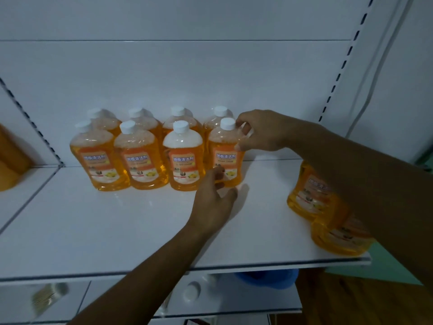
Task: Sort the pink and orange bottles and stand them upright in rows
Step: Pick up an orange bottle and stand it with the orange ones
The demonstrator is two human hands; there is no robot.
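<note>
Several orange bottles with white caps stand upright in two rows on a white shelf (117,231). The rightmost front bottle (226,156) is held at its shoulder and cap by my right hand (260,131). My left hand (216,198) touches the base of that same bottle, fingers curled around its lower left side. Beside it stands another front-row orange bottle (184,158). Two more orange bottles (311,191) stand at the shelf's right end, partly hidden behind my right forearm. No pink bottle is visible.
The shelf's back panel and slotted uprights (344,64) enclose the space. A neighbouring bay on the left holds orange items (9,160). Below the shelf, a lower level shows a blue object (264,279) and a white cap (191,292).
</note>
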